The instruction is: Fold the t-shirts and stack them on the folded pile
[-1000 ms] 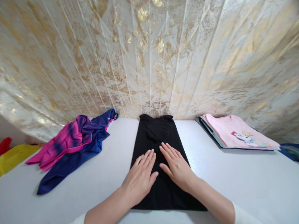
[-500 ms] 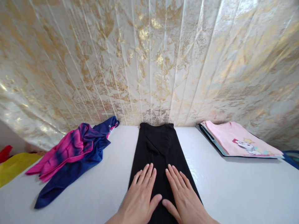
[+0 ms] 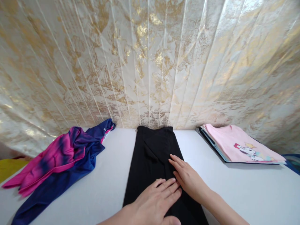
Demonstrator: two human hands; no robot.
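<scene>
Black leggings or trousers (image 3: 150, 162) lie lengthwise on the white table, waistband at the far end, with a few creases below it; I cannot tell which kind. My left hand (image 3: 159, 197) rests flat on the black cloth near the middle, fingers extended and pointing right. Just beyond it, my right hand (image 3: 185, 175) lies on the garment's right side with its fingers stretched toward the upper left. The fingertips of my left hand come close to the right palm. Neither hand grips the fabric.
A crumpled pink and navy garment (image 3: 70, 153) lies at left, with yellow cloth (image 3: 11, 167) beyond it. On the right sits a folded stack topped by a pink shirt (image 3: 229, 140) with a cartoon print. A patterned gold-and-white curtain (image 3: 150, 62) hangs behind the white table (image 3: 241, 187).
My left hand has slid right across the black cloth. My right hand has moved farther up and turned to point left. The view has shifted slightly.
</scene>
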